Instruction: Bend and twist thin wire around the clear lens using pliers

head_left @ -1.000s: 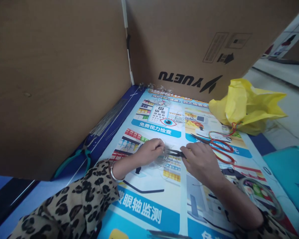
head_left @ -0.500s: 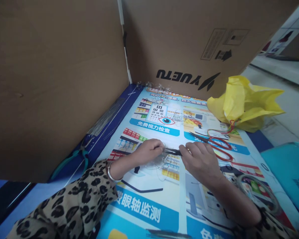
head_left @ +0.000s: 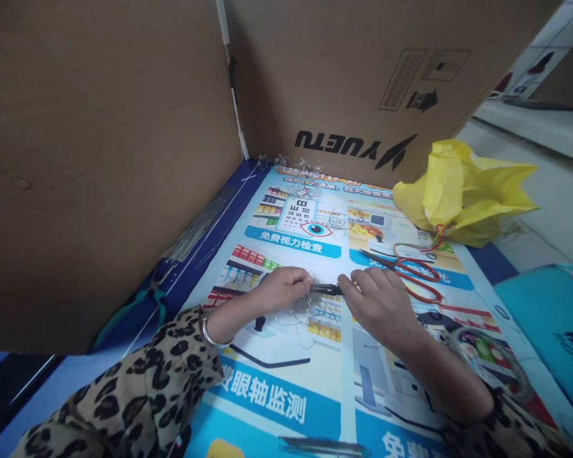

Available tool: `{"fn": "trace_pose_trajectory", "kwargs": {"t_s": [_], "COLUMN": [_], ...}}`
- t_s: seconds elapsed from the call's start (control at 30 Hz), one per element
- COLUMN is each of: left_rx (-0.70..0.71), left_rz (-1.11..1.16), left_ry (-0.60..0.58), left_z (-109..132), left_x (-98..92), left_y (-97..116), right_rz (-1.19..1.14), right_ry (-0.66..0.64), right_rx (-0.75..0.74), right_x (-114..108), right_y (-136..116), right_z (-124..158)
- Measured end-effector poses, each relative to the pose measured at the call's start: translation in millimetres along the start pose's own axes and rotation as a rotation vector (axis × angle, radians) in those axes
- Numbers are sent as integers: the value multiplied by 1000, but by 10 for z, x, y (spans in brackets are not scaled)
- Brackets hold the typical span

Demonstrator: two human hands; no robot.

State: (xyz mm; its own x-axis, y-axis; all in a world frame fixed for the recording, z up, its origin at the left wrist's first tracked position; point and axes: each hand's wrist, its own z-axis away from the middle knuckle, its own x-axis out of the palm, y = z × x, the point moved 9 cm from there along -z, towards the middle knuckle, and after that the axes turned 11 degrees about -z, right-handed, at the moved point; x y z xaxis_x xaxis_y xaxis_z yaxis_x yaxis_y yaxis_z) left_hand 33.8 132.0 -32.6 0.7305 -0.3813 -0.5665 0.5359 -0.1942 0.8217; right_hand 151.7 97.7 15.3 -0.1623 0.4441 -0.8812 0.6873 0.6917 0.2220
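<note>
My right hand (head_left: pixel 379 308) is wrapped round a pair of pliers (head_left: pixel 326 289), with the dark narrow jaws pointing left and the handles hidden in the palm. The fingers of my left hand (head_left: pixel 284 289) are pinched together right at the jaw tips, on thin wire (head_left: pixel 302 312). Loops of that fine, silvery wire hang below the pinch, over the printed poster (head_left: pixel 286 362). Exactly how the jaws grip the wire is too small to make out.
Red-handled scissors (head_left: pixel 417 280) lie beyond my right hand, near a yellow bag (head_left: pixel 458 191). Teal-handled pliers (head_left: pixel 157 299) and straight wires (head_left: pixel 200 226) lie to the left. A wire coil (head_left: pixel 520 375) is at right. Cardboard walls (head_left: pixel 358 76) stand behind and left.
The whole view has shifted slightly. Both hands keep their holds, and the pliers look turned a little, their jaws now closer to level.
</note>
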Motion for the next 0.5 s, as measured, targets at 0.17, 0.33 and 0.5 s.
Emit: {"fn": "trace_pose_trajectory", "kwargs": {"t_s": [0.17,0.33,0.5], "left_rx": [-26,-13,3], "left_rz": [22,-30,-64], "left_ry": [3,18,12], "left_z": [2,1,-3], "left_x": [9,-8,-13], "left_y": [-29,-4,16], "right_rz": [13,27,-10], "right_ry": [14,17,18], "right_rx": [-5,-5,10], "right_x": [-2,14,30], "right_y": [-11,-9,7], "right_z": [3,10,20]}}
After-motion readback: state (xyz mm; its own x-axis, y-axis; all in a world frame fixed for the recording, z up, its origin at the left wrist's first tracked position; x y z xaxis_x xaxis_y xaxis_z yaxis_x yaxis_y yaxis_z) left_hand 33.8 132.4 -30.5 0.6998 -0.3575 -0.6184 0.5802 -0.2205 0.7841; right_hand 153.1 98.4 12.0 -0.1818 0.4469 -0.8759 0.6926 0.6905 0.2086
